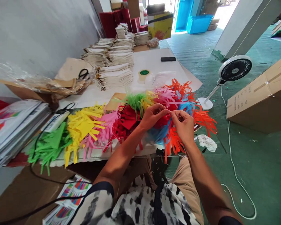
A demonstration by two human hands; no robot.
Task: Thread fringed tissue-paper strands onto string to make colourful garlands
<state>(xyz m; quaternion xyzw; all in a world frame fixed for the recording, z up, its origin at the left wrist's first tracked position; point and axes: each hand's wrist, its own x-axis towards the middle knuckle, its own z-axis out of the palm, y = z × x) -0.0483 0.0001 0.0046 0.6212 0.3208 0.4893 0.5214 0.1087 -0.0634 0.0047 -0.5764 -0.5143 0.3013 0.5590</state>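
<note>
Orange strips [174,140] and blue strips [159,133], head view: near table [152,64] edge, by both hands | left hand [155,114], right hand [184,124]: fingertips pinched, held bit too small to tell | probably best: pull gently, avoid tangles

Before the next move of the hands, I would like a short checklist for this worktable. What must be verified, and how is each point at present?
1. Both hands at the work: ok; the left hand and right hand come together over the coloured fringes.
2. What is between the fingers: cannot tell; too small to see.
3. Green fringe fully on the table: not ok; strips hang over the front edge.
4. Scissors away from the hands: ok; they lie at the far left.
5. Tape roll apart from the hands: ok; it lies beyond the fringes.
6. Fan running: cannot tell.
</note>
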